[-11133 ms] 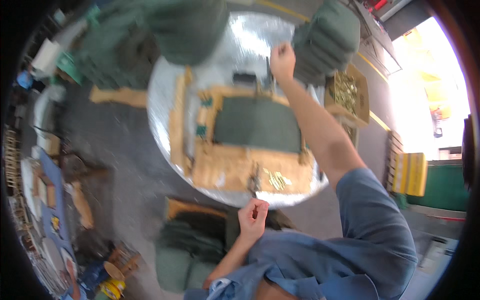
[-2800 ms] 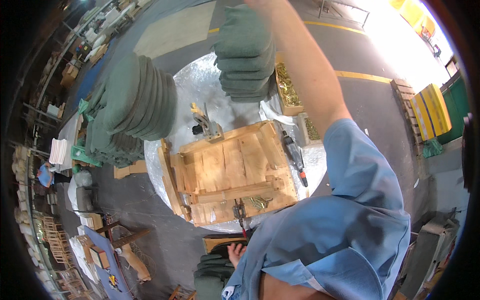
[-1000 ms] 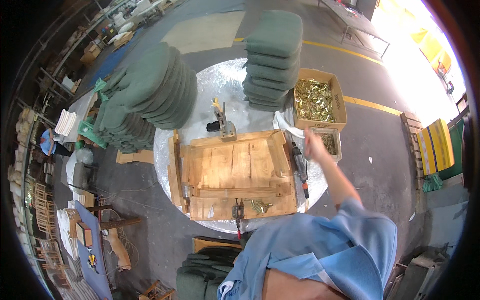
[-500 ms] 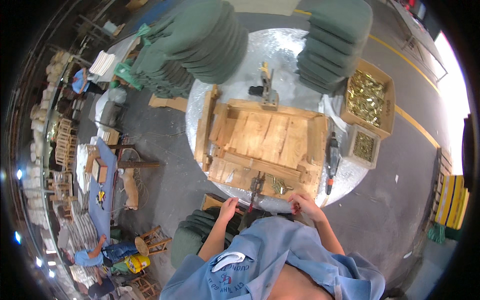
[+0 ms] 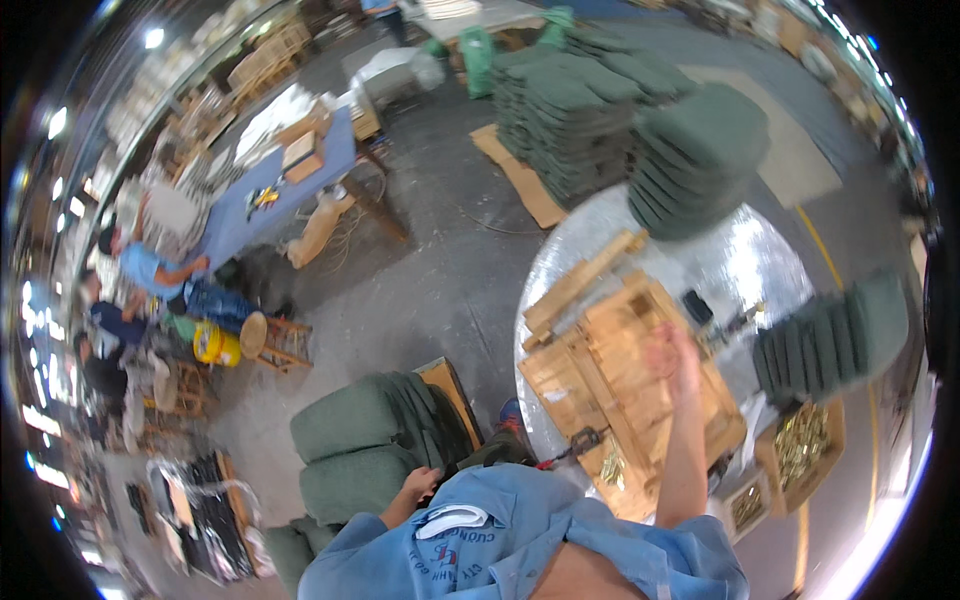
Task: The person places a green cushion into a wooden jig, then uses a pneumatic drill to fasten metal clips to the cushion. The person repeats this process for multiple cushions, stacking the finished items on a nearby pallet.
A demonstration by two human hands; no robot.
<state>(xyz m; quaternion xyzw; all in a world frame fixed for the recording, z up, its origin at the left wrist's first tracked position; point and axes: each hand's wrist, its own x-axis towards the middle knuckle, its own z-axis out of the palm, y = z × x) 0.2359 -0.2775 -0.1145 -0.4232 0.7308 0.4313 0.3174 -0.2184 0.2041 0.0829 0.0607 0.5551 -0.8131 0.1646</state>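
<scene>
A wooden panel assembly (image 5: 640, 315) with rails across it lies at an angle on the round, plastic-wrapped table (image 5: 540, 270). Above its middle my right hand (image 5: 672, 355) is stretched out, smeared by motion; whether it touches the wood I cannot tell. My left hand (image 5: 422, 483) is low at my left side, beside a stack of green cushions (image 5: 355, 425); its fingers are too unclear to read. Small brass-coloured fasteners (image 5: 612, 467) and a dark tool (image 5: 585, 440) with a red part lie on the wood near me. Loose wooden strips (image 5: 580, 285) rest along the table's left side.
Green cushion stacks (image 5: 700, 160) stand at the table's far side and right (image 5: 830, 335). A carton of brass-coloured hardware (image 5: 805, 445) and a smaller box (image 5: 745, 505) are at the right. A blue-topped table (image 5: 270, 200), stools (image 5: 275, 340) and several people (image 5: 150, 260) are at the left.
My view has swung left. My right hand has moved from the near edge out over the wooden panel. The left hand has gone from the table's edge to beside the green cushions.
</scene>
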